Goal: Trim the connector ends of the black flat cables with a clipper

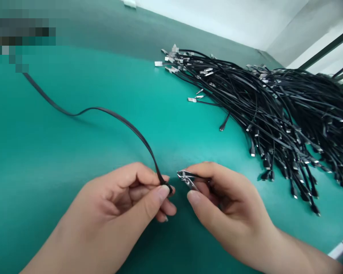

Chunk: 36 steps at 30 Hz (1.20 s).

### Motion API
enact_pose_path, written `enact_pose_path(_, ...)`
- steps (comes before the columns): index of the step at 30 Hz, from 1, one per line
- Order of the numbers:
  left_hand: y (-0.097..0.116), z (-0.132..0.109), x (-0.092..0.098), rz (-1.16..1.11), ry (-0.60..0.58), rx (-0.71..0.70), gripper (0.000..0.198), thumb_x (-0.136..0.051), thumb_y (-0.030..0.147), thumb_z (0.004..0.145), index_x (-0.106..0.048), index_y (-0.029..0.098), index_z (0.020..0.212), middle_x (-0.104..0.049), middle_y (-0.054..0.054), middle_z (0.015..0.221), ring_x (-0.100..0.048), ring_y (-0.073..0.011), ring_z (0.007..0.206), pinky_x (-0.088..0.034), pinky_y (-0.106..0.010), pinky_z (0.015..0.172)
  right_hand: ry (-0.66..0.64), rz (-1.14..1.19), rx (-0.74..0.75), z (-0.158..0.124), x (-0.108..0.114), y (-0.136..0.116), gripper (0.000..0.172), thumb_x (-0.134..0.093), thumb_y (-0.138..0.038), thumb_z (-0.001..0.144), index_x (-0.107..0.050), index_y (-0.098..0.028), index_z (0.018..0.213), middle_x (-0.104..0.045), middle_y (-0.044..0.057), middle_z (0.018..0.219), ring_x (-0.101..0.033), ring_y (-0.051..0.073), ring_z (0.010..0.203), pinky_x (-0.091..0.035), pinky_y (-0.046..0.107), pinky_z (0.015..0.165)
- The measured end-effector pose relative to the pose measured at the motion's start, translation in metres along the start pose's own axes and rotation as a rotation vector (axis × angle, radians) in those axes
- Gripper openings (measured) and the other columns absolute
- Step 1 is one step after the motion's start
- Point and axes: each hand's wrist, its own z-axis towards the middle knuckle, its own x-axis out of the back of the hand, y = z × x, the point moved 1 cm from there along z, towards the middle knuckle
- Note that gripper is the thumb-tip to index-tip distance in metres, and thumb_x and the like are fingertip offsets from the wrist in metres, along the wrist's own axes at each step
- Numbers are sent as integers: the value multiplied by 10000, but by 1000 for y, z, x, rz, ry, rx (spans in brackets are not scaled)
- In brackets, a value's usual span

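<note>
A flat black cable curves down from the upper left to my left hand. Thumb and fingers of that hand pinch the cable near its end; the tip is mostly hidden between them. Across a small gap, my right hand grips a silver nail clipper between thumb and forefinger. The clipper's jaws point left toward the cable end and do not touch it. Part of its lever is covered by my fingers.
A big pile of black cables with metal connectors lies at the right on the green table mat. A second heap of cables lies behind it. Dark bars stand at the upper right. The top left corner is pixelated.
</note>
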Motion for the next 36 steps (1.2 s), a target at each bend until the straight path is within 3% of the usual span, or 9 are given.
enact_pose_path(4,-3,-1,2,43,-7,-10,140,-717,257,907,-756,303,781,-780,55,641,-743,-114,557,-602,-95,550,55,-95,116,2,-2,-2,188,-685,-117,895,-762,-212,1037,-554,-55,687,-484,80,586,-411,212,527)
enact_pose_path(8,-1,-1,3,115,2,-8,166,-709,260,924,-734,295,763,-766,59,631,-721,-109,540,-598,-96,541,44,-117,109,4,-5,-3,140,-686,-111,871,-769,-160,972,-513,-60,639,-457,66,539,-365,200,468)
enact_pose_path(12,-1,-2,2,156,-3,-17,159,-705,262,933,-738,306,784,-769,66,642,-722,-107,540,-598,-94,544,39,-138,130,3,-5,-2,143,-683,-117,898,-770,-171,997,-552,-49,662,-480,75,565,-381,209,491)
enact_pose_path(20,-5,0,3,146,26,-119,129,-754,323,908,-740,310,781,-751,44,637,-729,-142,536,-599,-137,492,31,-225,240,3,-2,0,202,-680,-125,946,-743,-210,1118,-487,-57,702,-457,87,580,-391,249,531)
enact_pose_path(29,-6,-1,4,136,25,-104,99,-782,341,874,-767,281,797,-763,-3,733,-736,-188,617,-629,-230,535,0,-340,307,-5,3,-1,244,-681,-159,959,-672,-183,1201,-508,-28,750,-467,113,610,-446,268,564)
enact_pose_path(36,-5,-2,5,112,20,-87,116,-797,330,866,-774,282,763,-758,-7,720,-733,-191,628,-626,-239,550,-15,-419,354,-6,4,3,305,-674,-176,979,-630,-220,1279,-541,-11,805,-514,132,661,-486,266,608)
